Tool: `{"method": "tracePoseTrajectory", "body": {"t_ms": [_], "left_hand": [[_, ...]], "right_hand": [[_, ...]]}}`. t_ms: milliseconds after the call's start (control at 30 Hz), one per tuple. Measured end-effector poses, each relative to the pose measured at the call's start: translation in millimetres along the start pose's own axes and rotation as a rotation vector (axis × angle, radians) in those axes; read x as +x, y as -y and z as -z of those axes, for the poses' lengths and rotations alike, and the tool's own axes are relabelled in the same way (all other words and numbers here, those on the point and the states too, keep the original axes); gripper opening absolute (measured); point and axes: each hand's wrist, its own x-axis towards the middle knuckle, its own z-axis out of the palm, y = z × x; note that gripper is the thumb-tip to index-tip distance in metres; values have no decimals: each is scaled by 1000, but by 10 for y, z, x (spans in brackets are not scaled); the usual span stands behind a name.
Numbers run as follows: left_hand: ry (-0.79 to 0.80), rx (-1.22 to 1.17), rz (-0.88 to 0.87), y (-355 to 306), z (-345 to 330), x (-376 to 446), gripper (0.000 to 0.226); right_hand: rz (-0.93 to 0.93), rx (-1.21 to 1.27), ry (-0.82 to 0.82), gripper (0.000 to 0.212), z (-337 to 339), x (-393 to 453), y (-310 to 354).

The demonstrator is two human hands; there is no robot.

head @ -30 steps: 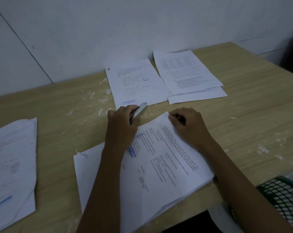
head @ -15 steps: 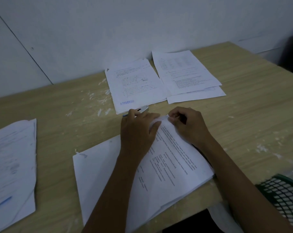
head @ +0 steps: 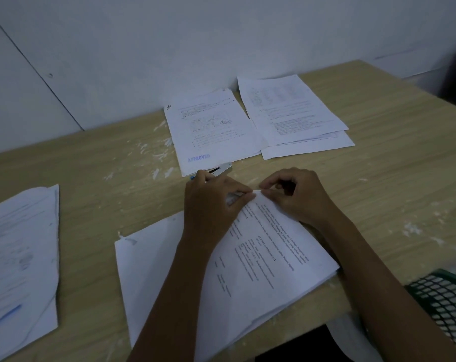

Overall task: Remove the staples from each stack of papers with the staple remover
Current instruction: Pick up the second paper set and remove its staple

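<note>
Wooden table [head: 378,178], paper stacks [head: 260,257], grey wall [head: 221,35]

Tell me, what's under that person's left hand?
The left hand holds a staple remover, whose metal end pokes out beyond the fingers, and rests on the stack of papers. The stapled corner itself is covered.

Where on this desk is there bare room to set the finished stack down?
Bare desk lies right of the right hand, below the far stacks. Another strip runs between the left pile and the stack being worked. The centre is crowded.
</note>
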Motion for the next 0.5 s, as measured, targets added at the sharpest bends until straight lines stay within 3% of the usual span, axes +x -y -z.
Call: {"method": "tracePoseTrajectory", "body": {"t_ms": [500], "left_hand": [[42, -167, -11, 31, 78, 4, 28]], "right_hand": [[15, -30, -15, 17, -21, 4, -12]]}}
